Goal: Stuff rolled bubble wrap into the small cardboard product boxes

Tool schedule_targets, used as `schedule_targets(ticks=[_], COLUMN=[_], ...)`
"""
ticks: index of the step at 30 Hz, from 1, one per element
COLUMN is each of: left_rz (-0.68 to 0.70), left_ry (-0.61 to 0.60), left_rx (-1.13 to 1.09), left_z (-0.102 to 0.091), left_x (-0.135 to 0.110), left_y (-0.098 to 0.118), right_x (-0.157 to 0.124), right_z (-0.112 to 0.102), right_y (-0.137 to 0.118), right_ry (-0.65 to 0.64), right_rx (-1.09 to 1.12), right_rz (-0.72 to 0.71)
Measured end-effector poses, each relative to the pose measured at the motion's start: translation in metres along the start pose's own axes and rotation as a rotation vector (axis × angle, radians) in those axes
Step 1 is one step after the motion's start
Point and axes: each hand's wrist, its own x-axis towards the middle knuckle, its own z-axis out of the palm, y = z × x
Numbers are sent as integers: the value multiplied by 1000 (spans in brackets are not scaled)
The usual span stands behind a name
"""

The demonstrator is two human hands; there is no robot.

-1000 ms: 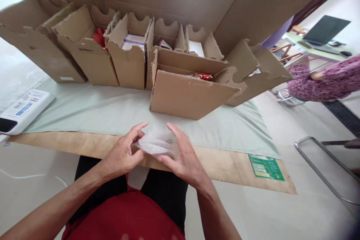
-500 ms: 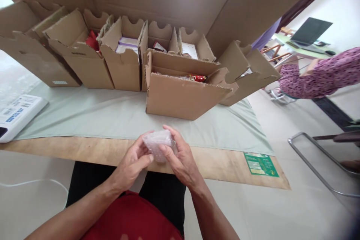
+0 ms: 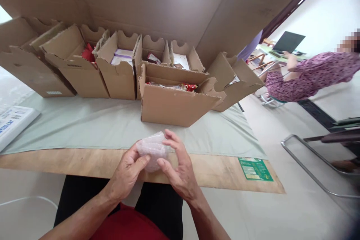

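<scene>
A small packet of clear bubble wrap (image 3: 153,149) is held above the front edge of the table, its contents hidden by the cloudy plastic. My left hand (image 3: 128,168) grips its left side, thumb across the front and fingers behind. At the right edge of the wrap, my right hand (image 3: 180,170) is open with thumb and fingers spread apart. Its fingertips overlap the wrap's edge; whether they press on it I cannot tell. Just beyond both hands stands a cardboard box (image 3: 177,107) with red shiny wrappers (image 3: 189,87) inside.
Several open cardboard bins (image 3: 120,82) line the back, one holding something red (image 3: 88,53). A white label-covered device (image 3: 17,123) lies at left on the pale green cloth (image 3: 92,127). A green card (image 3: 255,168) sits at the right edge. A person in patterned clothing (image 3: 315,73) sits by a laptop (image 3: 289,42).
My right hand has loosened from the bubble wrap, its fingers spreading apart. The packet has tilted and shifted slightly left with my left hand. The camera view has moved a little.
</scene>
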Motion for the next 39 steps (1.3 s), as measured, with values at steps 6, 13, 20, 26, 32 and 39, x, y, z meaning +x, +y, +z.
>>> schedule_targets(ticks=[6, 13, 20, 26, 32, 39], left_rz=[244, 627, 1199, 1237, 1238, 1209], left_ry=[-71, -163, 130, 194, 218, 220], left_rx=[589, 843, 1114, 1383, 1283, 1217], left_z=[4, 12, 21, 35, 34, 33], left_x=[0, 8, 61, 101, 77, 79], left_y=[17, 32, 115, 118, 84, 79], right_x=[13, 25, 47, 98, 138, 177], right_z=[-41, -63, -133, -186, -187, -159], right_y=[-18, -41, -68, -93, -89, -77], right_ry=[-173, -311, 85, 526, 72, -547], right_rx=[-73, -377, -453, -740, -943, -1324], right_rz=[-19, -1, -86, -227, -390, -295])
